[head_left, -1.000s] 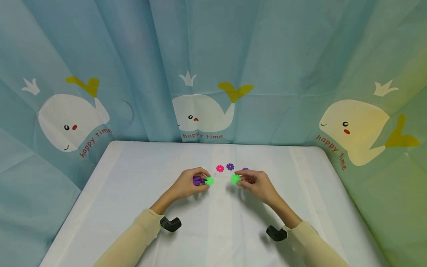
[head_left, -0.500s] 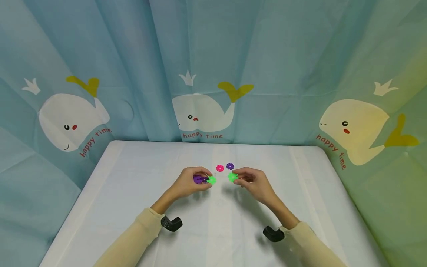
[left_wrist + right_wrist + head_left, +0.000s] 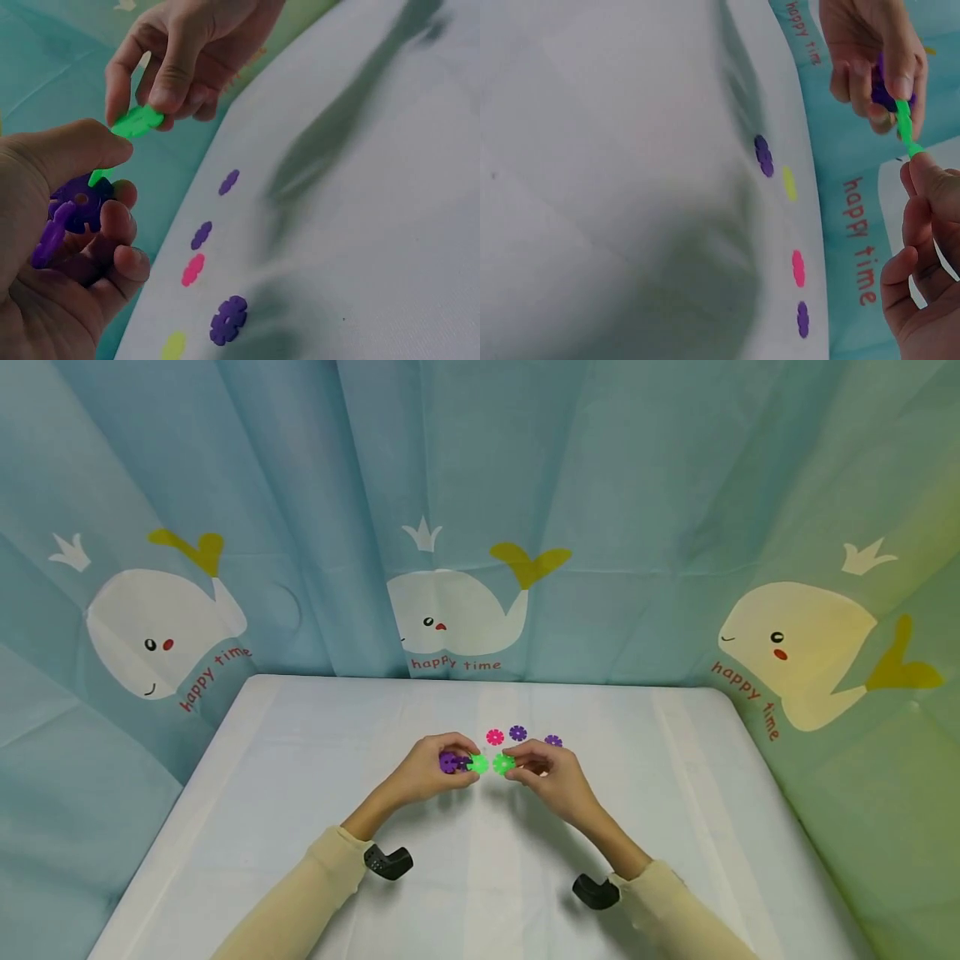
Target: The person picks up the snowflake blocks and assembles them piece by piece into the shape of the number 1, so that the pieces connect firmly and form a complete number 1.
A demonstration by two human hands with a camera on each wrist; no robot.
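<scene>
Over the white table, my left hand (image 3: 433, 770) holds a joined cluster of notched plastic snowflake discs. Its purple discs (image 3: 81, 201) lie against the palm, and a green disc (image 3: 477, 764) sticks out past the thumb and fingertips. Facing it, my right hand (image 3: 553, 779) pinches a second green disc (image 3: 503, 764) between thumb and fingers. In the head view a narrow gap separates the two green discs; in the right wrist view their edges line up and overlap. Part of the cluster is hidden by the left thumb and fingers.
Beyond the hands, a pink disc (image 3: 495, 737) and two purple discs, one nearer (image 3: 517, 733) and one farther right (image 3: 553, 741), lie on the table (image 3: 315, 727). A yellow disc (image 3: 173, 346) and another purple disc (image 3: 228, 321) lie by the left hand. A whale-print curtain (image 3: 637, 485) stands behind.
My right hand has moved left with its green disc, closing most of the gap to the left hand's green disc. The left hand has shifted slightly right, still holding the cluster.
</scene>
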